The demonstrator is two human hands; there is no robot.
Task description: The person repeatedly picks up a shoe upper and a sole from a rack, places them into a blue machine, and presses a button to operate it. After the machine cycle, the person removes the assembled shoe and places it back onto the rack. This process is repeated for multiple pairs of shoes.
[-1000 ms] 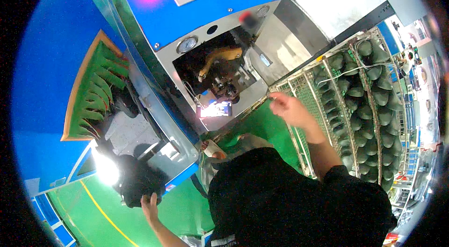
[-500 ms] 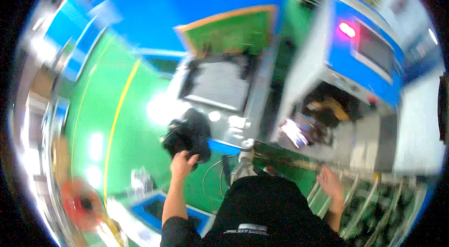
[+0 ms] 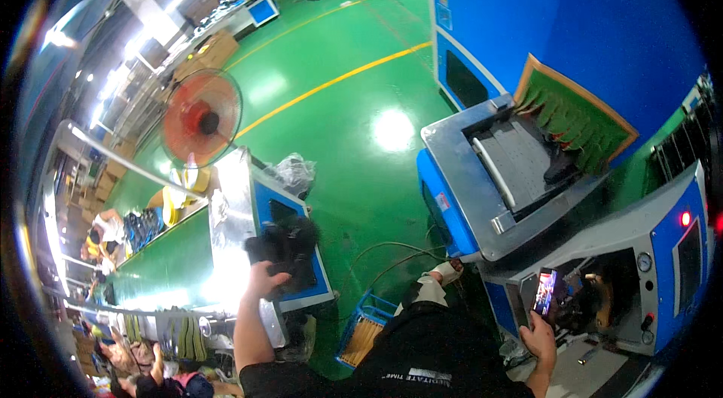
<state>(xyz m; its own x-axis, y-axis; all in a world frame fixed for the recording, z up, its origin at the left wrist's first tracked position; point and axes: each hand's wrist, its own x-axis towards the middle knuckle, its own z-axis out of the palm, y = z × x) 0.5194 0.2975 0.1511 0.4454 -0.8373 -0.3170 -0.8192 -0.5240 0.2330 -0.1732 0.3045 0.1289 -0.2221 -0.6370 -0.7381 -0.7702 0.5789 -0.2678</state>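
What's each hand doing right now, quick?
Left hand: closed on a black item, exact kind unclear.
Right hand: fingers at the lower end of the lit smartphone; whether gripping cannot be told.

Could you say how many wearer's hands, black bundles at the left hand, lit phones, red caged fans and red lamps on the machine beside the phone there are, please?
Wearer's hands: 2 (left hand, right hand)
Black bundle: 1
Lit phone: 1
Red caged fan: 1
Red lamp: 1
Total: 6
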